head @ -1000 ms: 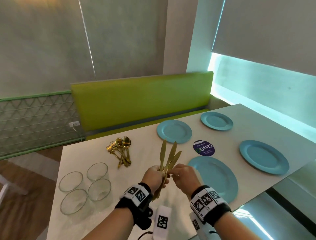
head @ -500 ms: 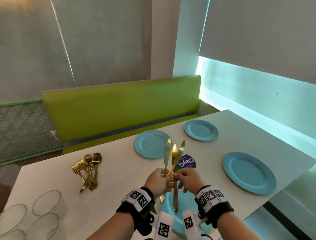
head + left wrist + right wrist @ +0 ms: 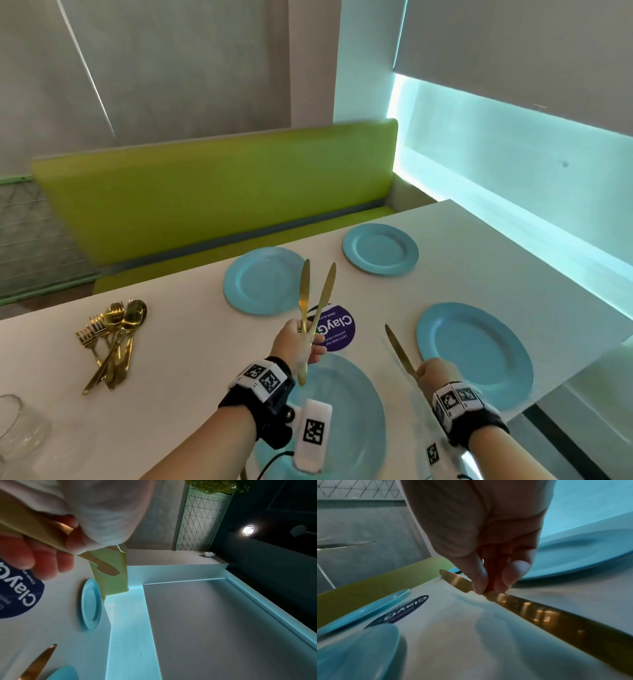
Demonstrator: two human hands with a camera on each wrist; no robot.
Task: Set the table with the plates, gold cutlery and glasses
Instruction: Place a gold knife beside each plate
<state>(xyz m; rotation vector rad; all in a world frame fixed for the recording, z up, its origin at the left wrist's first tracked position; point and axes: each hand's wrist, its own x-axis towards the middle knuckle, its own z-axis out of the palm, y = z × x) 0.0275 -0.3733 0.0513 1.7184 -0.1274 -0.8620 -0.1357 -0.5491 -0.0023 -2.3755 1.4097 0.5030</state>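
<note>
Table (image 3: 191, 342): your white work surface, running from you toward the green bench (image 3: 205, 192).
Plates: four blue plates are laid, the nearest plate (image 3: 346, 411) under your wrists, the right plate (image 3: 476, 353) beside your right hand, two far plates (image 3: 260, 281) (image 3: 380, 249) by the bench. They look rigid and breakable; lift them only by the rim if you must shift one.
Sticker (image 3: 337, 329): a round purple label lies on the table between the plates.
Glasses (image 3: 17, 428): at the far left edge, mostly cut off; judge them fragile and slick, so take them round the body.
Spare cutlery (image 3: 113, 339): gold forks and spoons lie heaped on the left, well apart from the plates.
Left hand (image 3: 301, 346): your fingers are curled round two gold knives (image 3: 317, 301), blades up and splayed apart above the table.
Right hand (image 3: 433, 373): thumb and fingertips (image 3: 513, 574) pinch a single knife (image 3: 399, 351) at mid-handle, low over the table between the nearest and right plates.
Handling: the knives look stiff, light and polished, likely slippery; keep your pinch on the handle, not the blade.
Next: probably lay it just beside the right plate.
</note>
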